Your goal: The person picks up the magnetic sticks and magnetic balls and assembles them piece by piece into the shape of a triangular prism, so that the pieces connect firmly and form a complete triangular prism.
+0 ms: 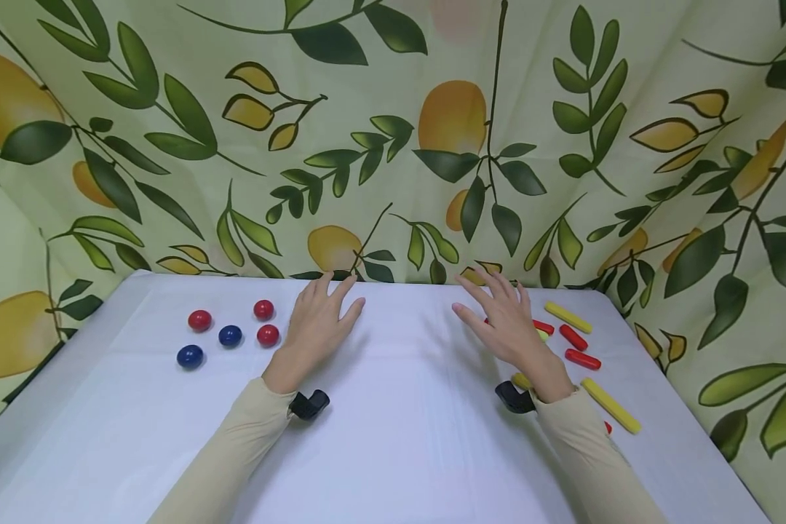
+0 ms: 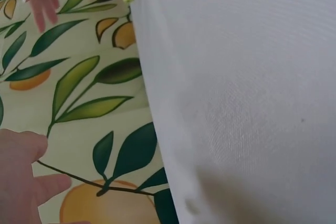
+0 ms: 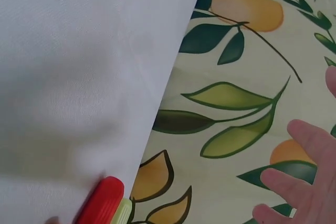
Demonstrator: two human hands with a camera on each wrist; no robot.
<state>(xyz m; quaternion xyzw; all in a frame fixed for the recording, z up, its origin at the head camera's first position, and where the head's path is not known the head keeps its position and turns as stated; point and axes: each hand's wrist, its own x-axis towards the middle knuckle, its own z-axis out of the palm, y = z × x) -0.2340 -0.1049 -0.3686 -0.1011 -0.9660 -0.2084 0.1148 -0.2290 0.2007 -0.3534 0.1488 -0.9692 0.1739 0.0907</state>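
Observation:
My left hand point(image 1: 316, 327) hovers over the white table with its fingers spread, holding nothing. Just left of it lie three glossy red balls point(image 1: 268, 335) and two dark blue ones point(image 1: 230, 335), slightly oval in shape. Across from it, my right hand point(image 1: 506, 327) is raised too, fingers apart and without anything in them. Beneath and beside that hand are several red sticks point(image 1: 583, 359) and yellow sticks point(image 1: 610, 405) of differing lengths, some partly hidden by the hand and sleeve. The right wrist view shows a red stick point(image 3: 102, 200) beside a pale yellow-green one point(image 3: 122, 212).
A white cloth covers the table point(image 1: 393, 429). Behind its far edge hangs a curtain point(image 1: 380, 87) printed with leaves and orange fruit. A black band or mount point(image 1: 309, 405) sits on the left wrist, and another point(image 1: 515, 397) on the right.

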